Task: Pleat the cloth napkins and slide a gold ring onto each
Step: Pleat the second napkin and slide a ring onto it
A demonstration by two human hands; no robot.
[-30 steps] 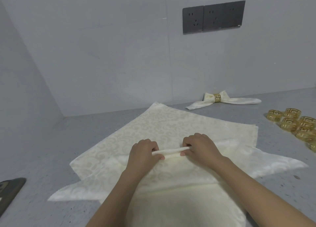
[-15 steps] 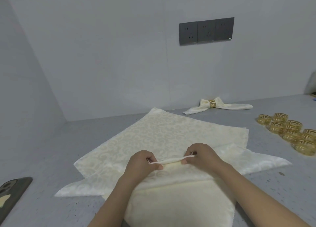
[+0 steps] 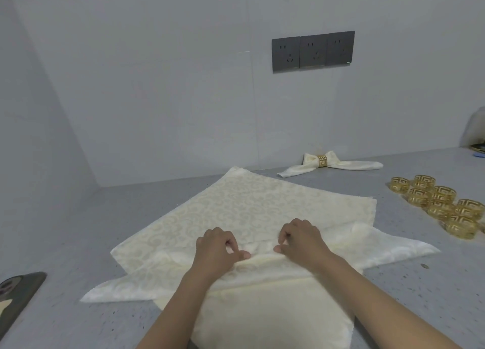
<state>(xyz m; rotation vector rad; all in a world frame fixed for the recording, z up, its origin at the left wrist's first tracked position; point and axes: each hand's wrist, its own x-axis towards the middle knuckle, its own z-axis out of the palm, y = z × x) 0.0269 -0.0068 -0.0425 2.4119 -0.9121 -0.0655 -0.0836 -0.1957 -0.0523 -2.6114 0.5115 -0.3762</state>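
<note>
The cream napkin [image 3: 244,212] lies spread on the grey countertop [image 3: 420,283], atop other cream napkins whose corners stick out to either side. The left hand [image 3: 217,249] and the right hand [image 3: 301,239] both rest on this napkin's near part, fingers curled, each pinching a raised fold of the cloth between thumb and fingertips. How many pleats lie under the hands is hidden. Nearer than the napkin, a folded cream stack [image 3: 259,319] runs out of the bottom edge. Beyond the napkin, against the wall, sits a finished napkin [image 3: 330,163] cinched by a gold ring [image 3: 322,161]. Right of the napkin, loose gold rings [image 3: 441,204] cluster together. Left of it, a dark object [image 3: 18,296] is cut off by the edge. The wall is pale grey, with a dark socket panel [image 3: 312,51] above the napkin. A blurred white shape [image 3: 476,128] sits far right.
</note>
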